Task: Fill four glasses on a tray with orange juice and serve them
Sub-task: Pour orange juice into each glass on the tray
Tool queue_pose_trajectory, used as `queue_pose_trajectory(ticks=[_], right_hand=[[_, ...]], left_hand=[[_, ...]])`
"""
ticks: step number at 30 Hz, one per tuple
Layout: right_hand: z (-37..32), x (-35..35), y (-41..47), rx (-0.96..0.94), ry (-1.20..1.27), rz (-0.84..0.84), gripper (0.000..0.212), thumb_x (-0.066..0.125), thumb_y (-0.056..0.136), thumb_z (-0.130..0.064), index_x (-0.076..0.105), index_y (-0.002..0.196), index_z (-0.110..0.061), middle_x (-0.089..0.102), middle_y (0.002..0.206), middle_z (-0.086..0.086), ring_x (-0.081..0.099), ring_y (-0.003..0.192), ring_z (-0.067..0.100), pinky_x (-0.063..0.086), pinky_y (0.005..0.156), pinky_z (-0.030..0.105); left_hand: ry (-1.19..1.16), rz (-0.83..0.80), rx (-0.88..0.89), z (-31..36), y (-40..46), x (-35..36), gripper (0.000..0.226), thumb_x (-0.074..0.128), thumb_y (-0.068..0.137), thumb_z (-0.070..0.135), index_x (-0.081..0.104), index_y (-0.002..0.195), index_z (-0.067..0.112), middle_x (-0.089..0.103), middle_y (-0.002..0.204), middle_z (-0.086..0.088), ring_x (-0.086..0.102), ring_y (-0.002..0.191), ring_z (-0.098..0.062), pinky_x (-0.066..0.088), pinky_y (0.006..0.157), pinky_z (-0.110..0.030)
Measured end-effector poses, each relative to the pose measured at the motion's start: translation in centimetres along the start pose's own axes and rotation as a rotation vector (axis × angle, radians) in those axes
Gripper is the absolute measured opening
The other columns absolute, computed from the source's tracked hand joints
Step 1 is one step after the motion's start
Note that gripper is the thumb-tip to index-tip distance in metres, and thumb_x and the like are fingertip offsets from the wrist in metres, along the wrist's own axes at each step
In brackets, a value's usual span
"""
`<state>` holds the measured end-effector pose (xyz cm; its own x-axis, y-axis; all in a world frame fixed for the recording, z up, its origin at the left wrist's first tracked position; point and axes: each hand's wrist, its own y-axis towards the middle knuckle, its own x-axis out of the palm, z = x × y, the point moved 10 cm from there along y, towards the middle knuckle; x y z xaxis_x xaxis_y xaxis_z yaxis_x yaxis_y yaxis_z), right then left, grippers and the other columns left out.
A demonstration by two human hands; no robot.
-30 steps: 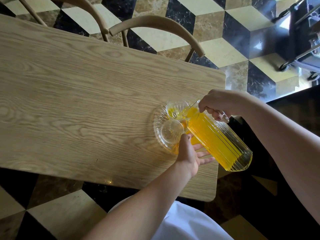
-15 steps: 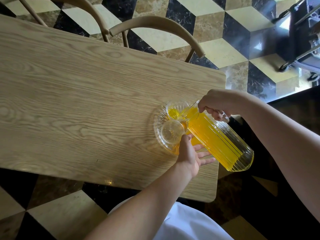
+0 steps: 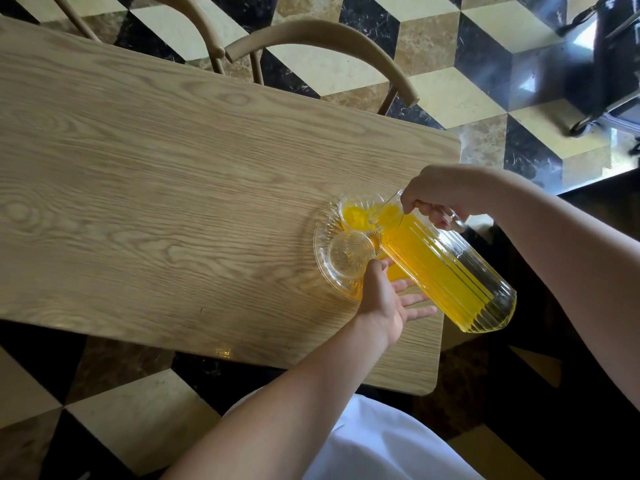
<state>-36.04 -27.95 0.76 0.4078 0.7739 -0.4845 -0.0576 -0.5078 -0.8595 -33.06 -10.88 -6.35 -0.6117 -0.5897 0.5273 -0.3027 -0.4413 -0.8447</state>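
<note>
Both hands busy: right hand [image 3: 446, 192] grips the tilted pitcher [image 3: 446, 271]; left hand [image 3: 384, 296], fingers spread, touches the tray [image 3: 323, 237]

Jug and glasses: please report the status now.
Right hand grips tilted jug, pouring into far glass. Left hand steadies the tray. Near glass empty. Nothing in the way.

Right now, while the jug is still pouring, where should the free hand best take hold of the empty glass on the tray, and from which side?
Grip the empty glass around its outer wall, coming from the near-left, table side. It stands upright with an open mouth, and the tilted jug blocks its right side. The left hand already touches its near edge.
</note>
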Motion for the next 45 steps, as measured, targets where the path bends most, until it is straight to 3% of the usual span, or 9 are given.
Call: queue_pose_trajectory(ticks=[7,13,21,28,33,45], right_hand=[[-0.5,0.4,0.4,-0.014,-0.012,-0.022,0.030,0.059,0.085,-0.008,0.044,0.059,-0.013,0.038,0.053,0.006,0.033,0.046,0.018,0.032,0.058,0.026],[-0.7,0.3,0.3,-0.034,-0.022,-0.025,0.029,0.057,0.088,-0.005,0.044,0.063,-0.013,0.038,0.053,0.005,0.033,0.041,0.016,0.034,0.054,0.024],[-1.8,0.5,0.4,-0.144,-0.214,-0.014,0.014,0.058,0.091,-0.015,0.057,0.079,-0.007,0.057,0.072,0.014,0.051,0.053,0.027,0.046,0.050,0.032],[-1.3,0.7,0.2,-0.122,-0.135,-0.031,0.013,0.061,0.086,-0.014,0.057,0.076,-0.007,0.054,0.067,0.013,0.047,0.052,0.027,0.042,0.050,0.030],[-0.1,0.5,0.5,0.021,-0.043,-0.028,0.034,0.059,0.088,-0.007,0.045,0.057,-0.014,0.041,0.044,0.002,0.035,0.039,0.016,0.034,0.053,0.025],[-0.5,1.0,0.2,0.026,-0.027,-0.050,0.037,0.056,0.087,-0.007,0.039,0.056,-0.016,0.035,0.049,0.004,0.029,0.046,0.018,0.032,0.056,0.029]], left_hand=[[-0.007,-0.004,-0.003,0.1,-0.1,-0.1,0.055,0.026,0.105,0.038,0.024,0.158,0.025,0.028,0.160,-0.030,0.040,0.136,-0.059,0.047,0.100,-0.068],[-0.006,0.005,0.008,0.2,-0.3,-0.4,0.054,0.029,0.104,0.038,0.025,0.156,0.026,0.032,0.157,-0.030,0.045,0.133,-0.058,0.047,0.101,-0.069],[0.004,-0.010,0.010,0.1,-0.3,-0.3,0.054,0.029,0.104,0.039,0.023,0.157,0.026,0.031,0.158,-0.030,0.045,0.133,-0.057,0.046,0.101,-0.068],[0.025,-0.007,0.010,-0.1,-0.2,-0.4,0.054,0.030,0.104,0.039,0.023,0.157,0.028,0.032,0.157,-0.031,0.046,0.132,-0.059,0.046,0.101,-0.069],[0.019,-0.005,0.005,-0.2,-0.4,-0.3,0.053,0.029,0.105,0.038,0.024,0.157,0.026,0.031,0.158,-0.031,0.044,0.133,-0.059,0.045,0.102,-0.069],[0.029,0.003,0.009,0.1,-0.4,-0.4,0.053,0.029,0.105,0.037,0.024,0.157,0.028,0.032,0.157,-0.031,0.046,0.131,-0.060,0.045,0.101,-0.071]])
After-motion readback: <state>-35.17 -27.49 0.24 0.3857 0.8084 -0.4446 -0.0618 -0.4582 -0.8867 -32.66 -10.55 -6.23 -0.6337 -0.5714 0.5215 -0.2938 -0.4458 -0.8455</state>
